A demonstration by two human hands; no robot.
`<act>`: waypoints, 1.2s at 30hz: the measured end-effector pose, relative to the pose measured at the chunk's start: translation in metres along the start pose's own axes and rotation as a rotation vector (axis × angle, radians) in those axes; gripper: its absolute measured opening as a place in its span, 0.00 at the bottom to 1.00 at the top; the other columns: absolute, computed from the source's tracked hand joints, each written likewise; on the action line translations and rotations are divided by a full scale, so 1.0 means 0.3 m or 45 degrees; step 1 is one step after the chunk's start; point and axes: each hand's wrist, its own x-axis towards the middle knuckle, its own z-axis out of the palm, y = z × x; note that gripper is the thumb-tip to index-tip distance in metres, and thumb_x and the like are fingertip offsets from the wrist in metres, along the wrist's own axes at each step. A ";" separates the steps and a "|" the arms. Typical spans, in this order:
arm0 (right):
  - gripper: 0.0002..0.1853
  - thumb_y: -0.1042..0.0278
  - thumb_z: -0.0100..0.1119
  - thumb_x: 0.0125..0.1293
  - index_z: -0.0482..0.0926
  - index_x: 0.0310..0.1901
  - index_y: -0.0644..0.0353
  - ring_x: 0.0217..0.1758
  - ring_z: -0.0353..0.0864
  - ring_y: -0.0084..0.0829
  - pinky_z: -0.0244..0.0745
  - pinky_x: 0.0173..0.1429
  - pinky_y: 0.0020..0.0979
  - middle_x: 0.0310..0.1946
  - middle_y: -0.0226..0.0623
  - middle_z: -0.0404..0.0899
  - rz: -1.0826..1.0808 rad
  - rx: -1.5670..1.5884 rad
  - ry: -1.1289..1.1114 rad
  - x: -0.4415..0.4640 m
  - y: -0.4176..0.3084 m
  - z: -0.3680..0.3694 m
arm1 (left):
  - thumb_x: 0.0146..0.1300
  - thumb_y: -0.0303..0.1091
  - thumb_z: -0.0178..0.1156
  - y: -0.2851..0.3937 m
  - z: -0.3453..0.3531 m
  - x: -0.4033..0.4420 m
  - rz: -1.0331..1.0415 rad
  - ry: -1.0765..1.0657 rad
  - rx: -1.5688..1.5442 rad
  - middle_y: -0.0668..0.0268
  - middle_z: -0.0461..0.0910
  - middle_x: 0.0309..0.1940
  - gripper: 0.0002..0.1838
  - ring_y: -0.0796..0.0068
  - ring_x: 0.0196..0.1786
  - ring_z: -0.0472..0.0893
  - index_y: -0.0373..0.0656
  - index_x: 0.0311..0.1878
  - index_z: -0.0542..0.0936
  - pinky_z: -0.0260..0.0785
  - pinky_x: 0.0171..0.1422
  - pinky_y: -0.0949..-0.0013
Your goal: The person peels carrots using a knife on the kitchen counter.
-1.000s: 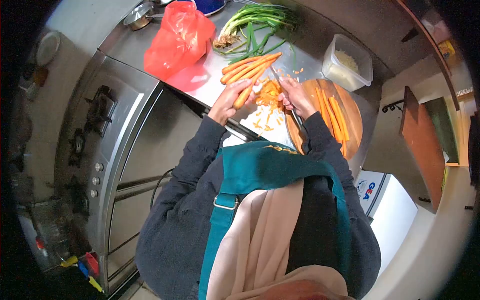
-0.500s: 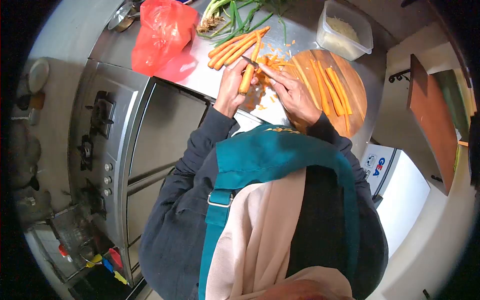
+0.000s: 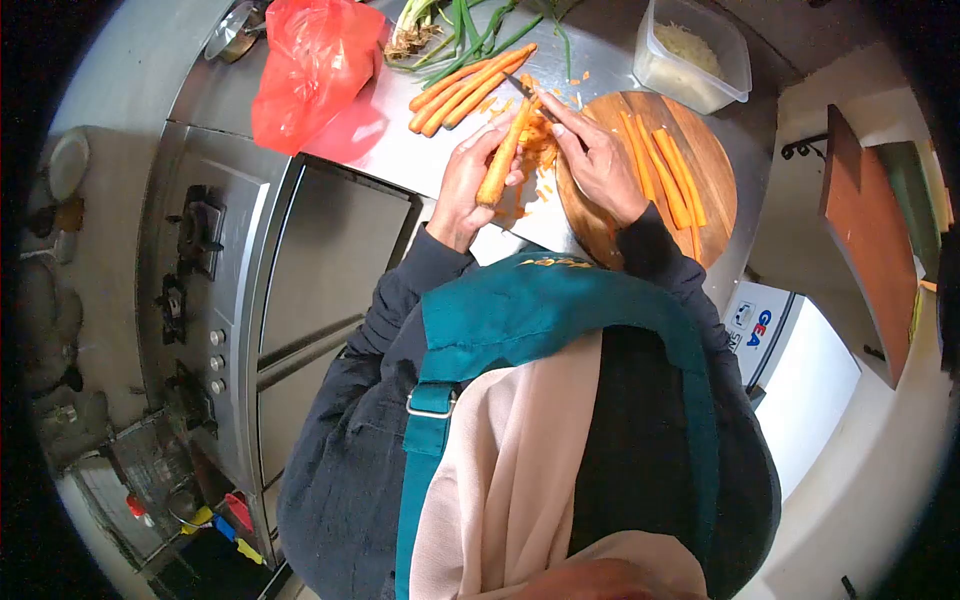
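Observation:
My left hand [image 3: 468, 185] is closed around a carrot [image 3: 497, 168], its thick end toward me and its tip pointing away. In my right hand [image 3: 598, 168] is a small knife [image 3: 518, 86] with a narrow dark blade, near the carrot's far end; its handle is mostly hidden by my fingers. Orange peelings [image 3: 543, 150] lie scattered under and between both hands. Just beyond my left hand, several unpeeled-looking carrots [image 3: 465, 95] lie side by side. To the right, several smooth carrots [image 3: 668, 175] rest on a round wooden board [image 3: 718, 170].
Spring onions [image 3: 455, 40] lie at the back. A red plastic bag [image 3: 315, 75] sits on the counter's left, near the stove [image 3: 205, 250]. A clear tub [image 3: 690, 55] with pale shreds stands behind the board. A white appliance box [image 3: 790, 350] is at lower right.
The knife has moved away from me, from the carrot's middle to past its far end, with my right hand shifting slightly outward. My left hand still holds the carrot, now turned a little.

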 end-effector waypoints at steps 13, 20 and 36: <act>0.22 0.69 0.44 0.64 0.65 0.61 0.46 0.44 0.75 0.46 0.70 0.48 0.36 0.42 0.48 0.76 -0.066 -0.005 -0.072 -0.001 -0.051 0.042 | 0.65 0.31 0.44 0.020 -0.031 -0.004 0.003 -0.138 -0.232 0.65 0.68 0.27 0.25 0.78 0.26 0.68 0.42 0.65 0.54 0.62 0.23 0.80; 0.24 0.67 0.45 0.64 0.62 0.63 0.51 0.44 0.77 0.45 0.69 0.49 0.34 0.43 0.51 0.76 -0.166 0.085 0.040 0.039 -0.013 0.005 | 0.66 0.31 0.41 0.010 -0.012 -0.036 -0.080 -0.275 -0.273 0.62 0.66 0.28 0.24 0.79 0.26 0.66 0.44 0.65 0.56 0.58 0.18 0.84; 0.33 0.63 0.53 0.62 0.51 0.65 0.64 0.32 0.78 0.33 0.71 0.39 0.30 0.35 0.51 0.79 0.053 0.199 -0.206 0.036 -0.084 -0.042 | 0.65 0.34 0.40 -0.010 -0.023 -0.002 -0.259 -0.377 -0.512 0.60 0.64 0.27 0.13 0.79 0.23 0.64 0.31 0.36 0.66 0.56 0.12 0.82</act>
